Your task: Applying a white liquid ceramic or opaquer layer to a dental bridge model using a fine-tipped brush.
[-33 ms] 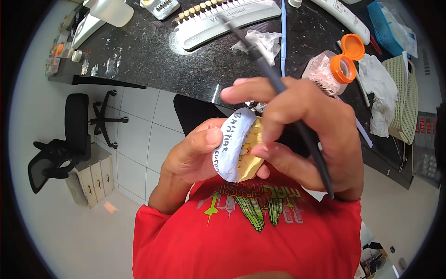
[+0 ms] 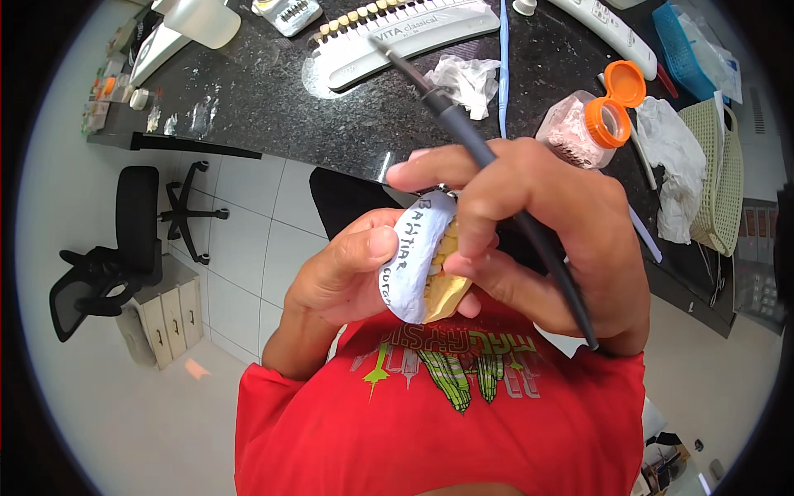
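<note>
My left hand (image 2: 347, 264) is closed around a plaster dental model (image 2: 405, 260), its thumb on the pale blue-white base, which bears handwriting. The yellow side with the teeth (image 2: 447, 293) faces right. My right hand (image 2: 554, 223) is closed, with a slim dark-handled tool (image 2: 546, 248) lodged across it, its thin grey end toward the upper left. The tip looks like a brush, but blur hides its detail. Thumb and forefinger of that hand come together at the model's teeth. Whether a small piece lies between those fingertips is hidden.
On the black speckled counter (image 2: 273, 91) stand a tooth shade guide (image 2: 413, 45), crumpled tissue (image 2: 467, 83), a blue stick (image 2: 504, 74) and a jar of pink powder (image 2: 571, 128) with its orange lid up. A woven basket (image 2: 715, 182) stands right; an office chair (image 2: 136, 223) left.
My right hand has shifted slightly left, bringing thumb and forefinger closer to the teeth. The dark tool's tip has moved left and a little down with it. The left hand stays nearly still.
</note>
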Demonstrator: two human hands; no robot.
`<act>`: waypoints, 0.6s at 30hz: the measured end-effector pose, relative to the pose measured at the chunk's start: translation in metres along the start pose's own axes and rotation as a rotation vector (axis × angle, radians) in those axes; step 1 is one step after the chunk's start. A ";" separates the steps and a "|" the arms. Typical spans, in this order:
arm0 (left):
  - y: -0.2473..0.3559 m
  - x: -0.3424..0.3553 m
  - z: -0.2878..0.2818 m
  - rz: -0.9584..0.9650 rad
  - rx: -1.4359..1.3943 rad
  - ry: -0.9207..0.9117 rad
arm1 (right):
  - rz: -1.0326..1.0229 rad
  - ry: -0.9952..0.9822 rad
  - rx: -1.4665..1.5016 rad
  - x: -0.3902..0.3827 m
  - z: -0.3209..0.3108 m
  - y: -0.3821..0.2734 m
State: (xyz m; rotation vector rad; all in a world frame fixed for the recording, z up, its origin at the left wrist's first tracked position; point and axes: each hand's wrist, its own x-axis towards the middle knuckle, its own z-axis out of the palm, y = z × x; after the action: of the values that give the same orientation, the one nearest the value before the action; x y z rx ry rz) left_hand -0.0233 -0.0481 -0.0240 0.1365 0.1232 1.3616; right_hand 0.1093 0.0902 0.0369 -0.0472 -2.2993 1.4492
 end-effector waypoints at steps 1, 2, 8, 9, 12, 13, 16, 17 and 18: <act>0.002 0.000 0.001 -0.007 0.026 -0.025 | 0.120 0.053 0.013 0.002 0.003 -0.011; 0.006 0.000 0.004 -0.007 0.033 -0.029 | 0.113 0.055 0.010 0.002 0.004 -0.011; 0.001 0.001 0.011 -0.064 0.085 -0.093 | 0.045 0.041 0.072 0.000 0.002 -0.013; -0.001 0.002 0.012 -0.041 0.141 -0.105 | 0.027 0.035 0.092 -0.001 0.001 -0.012; 0.001 0.004 0.016 -0.073 0.157 -0.111 | 0.038 0.030 0.128 -0.004 -0.002 -0.013; 0.003 0.006 0.018 -0.129 0.114 -0.103 | 0.070 0.030 0.146 -0.005 -0.003 -0.013; 0.011 0.009 0.031 -0.195 0.282 0.126 | 0.014 0.059 0.151 -0.007 -0.002 -0.006; 0.012 0.007 0.028 -0.194 0.286 0.128 | 0.011 0.060 0.152 -0.008 0.000 -0.005; 0.012 0.005 0.023 -0.192 0.253 0.043 | 0.016 0.104 0.204 -0.009 0.003 -0.004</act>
State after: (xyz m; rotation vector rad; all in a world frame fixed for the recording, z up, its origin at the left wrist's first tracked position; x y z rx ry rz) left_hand -0.0301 -0.0409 0.0012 0.3005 0.3371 1.1539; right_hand 0.1172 0.0840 0.0361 -0.0793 -2.0628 1.6420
